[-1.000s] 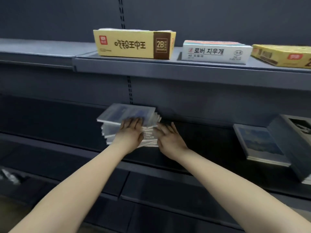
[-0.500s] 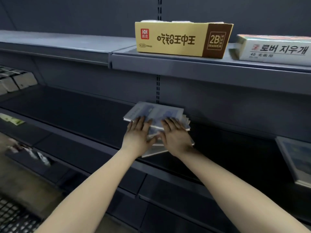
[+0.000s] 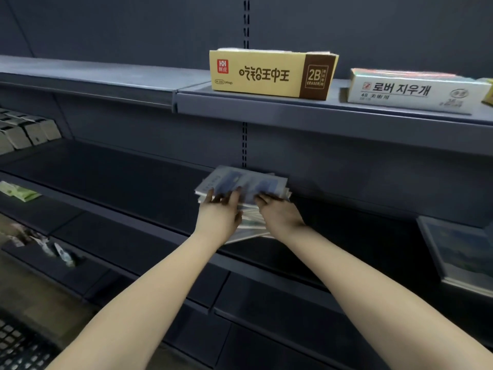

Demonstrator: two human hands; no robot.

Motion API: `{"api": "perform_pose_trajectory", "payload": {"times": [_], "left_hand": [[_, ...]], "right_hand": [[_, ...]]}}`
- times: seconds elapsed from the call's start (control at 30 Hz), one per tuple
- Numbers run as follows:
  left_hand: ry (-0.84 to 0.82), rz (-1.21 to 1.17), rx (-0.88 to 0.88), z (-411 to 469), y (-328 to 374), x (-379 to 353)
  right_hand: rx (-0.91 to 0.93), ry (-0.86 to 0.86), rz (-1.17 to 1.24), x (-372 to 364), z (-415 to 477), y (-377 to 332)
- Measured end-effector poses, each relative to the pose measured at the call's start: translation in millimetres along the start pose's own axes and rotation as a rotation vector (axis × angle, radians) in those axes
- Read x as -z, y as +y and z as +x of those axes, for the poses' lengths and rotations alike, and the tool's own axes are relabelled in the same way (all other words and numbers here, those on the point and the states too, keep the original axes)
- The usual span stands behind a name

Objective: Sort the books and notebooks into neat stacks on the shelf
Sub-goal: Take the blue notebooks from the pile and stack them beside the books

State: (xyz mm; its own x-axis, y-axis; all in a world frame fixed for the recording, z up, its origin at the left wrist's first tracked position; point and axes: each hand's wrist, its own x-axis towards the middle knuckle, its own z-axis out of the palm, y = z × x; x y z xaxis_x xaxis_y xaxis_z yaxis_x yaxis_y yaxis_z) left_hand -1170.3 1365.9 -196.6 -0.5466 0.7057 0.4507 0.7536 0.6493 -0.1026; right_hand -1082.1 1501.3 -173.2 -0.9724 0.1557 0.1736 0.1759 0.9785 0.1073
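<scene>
A fanned stack of thin grey-blue notebooks (image 3: 248, 184) lies on the dark middle shelf (image 3: 120, 172). My left hand (image 3: 218, 217) rests on the stack's near left part, fingers straight and spread over the top cover. My right hand (image 3: 280, 214) lies on the near right part, fingers stretched onto the top notebook. Lower notebooks (image 3: 250, 228) stick out crookedly toward me between the two hands. Another flat book (image 3: 458, 255) lies at the far right of the same shelf, cut off by the frame edge.
On the upper shelf (image 3: 306, 113) stand a yellow eraser box (image 3: 269, 73) and a white eraser box (image 3: 416, 90). Small grey boxes (image 3: 24, 132) sit at the far left. Green packets (image 3: 18, 192) and loose items (image 3: 45, 247) lie on lower ledges.
The view has swung left and back a little. My left hand slid further onto the top cover, and my right hand moved from the stack's side up onto its top.
</scene>
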Motion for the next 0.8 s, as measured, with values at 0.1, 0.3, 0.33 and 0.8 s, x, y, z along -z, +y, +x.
{"api": "perform_pose_trajectory", "payload": {"times": [0.1, 0.3, 0.33, 0.8], "left_hand": [[0.041, -0.058, 0.076, -11, -3, -2], [0.043, 0.042, 0.062, -33, -23, 3], [0.044, 0.053, 0.043, -34, -27, 3], [0.044, -0.092, -0.042, -25, 14, 41]], "right_hand": [[-0.002, -0.021, 0.04, 10, -12, 1], [0.006, 0.017, 0.286, 6, -41, 28], [0.013, 0.023, 0.292, 4, -43, 33], [-0.015, 0.081, 0.063, 15, -44, 0]]}}
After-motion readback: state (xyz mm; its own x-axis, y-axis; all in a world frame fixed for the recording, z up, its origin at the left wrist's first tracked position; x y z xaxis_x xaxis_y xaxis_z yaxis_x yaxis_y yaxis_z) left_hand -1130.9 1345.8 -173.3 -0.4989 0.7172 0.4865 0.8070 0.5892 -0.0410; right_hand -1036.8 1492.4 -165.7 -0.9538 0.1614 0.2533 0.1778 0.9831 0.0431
